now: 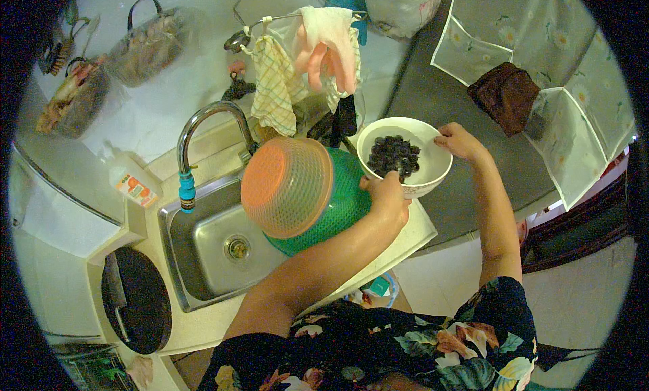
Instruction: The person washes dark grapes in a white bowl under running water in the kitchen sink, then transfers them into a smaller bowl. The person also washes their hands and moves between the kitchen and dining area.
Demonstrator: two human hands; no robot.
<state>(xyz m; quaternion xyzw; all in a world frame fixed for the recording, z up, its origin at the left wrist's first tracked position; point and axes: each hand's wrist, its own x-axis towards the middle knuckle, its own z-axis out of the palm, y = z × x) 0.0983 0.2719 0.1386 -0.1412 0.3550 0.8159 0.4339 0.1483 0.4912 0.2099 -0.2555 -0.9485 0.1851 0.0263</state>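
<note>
Both hands hold a white bowl [436, 160] by its rim, to the right of the sink. Dark round fruits, apparently grapes [393, 155], lie together in it. My left hand [388, 195] grips the near left side, with the thumb over the edge. At the far right side of the rim is my right hand [459, 141], fingers closed on it. Left of the bowl, an orange plastic basket [286, 188] lies tilted against a larger green basket [345, 188], both with their bases turned leftwards. My left forearm passes in front of the green one.
A stainless steel sink [213, 254] with a curved chrome faucet [208, 109] is at the left. Cloths [274, 81] and a pink-and-white glove [329, 51] hang above. Near the wall stands a plastic bottle [133, 185]. A dark round board [137, 299] and a brown cloth [504, 96] flank the area.
</note>
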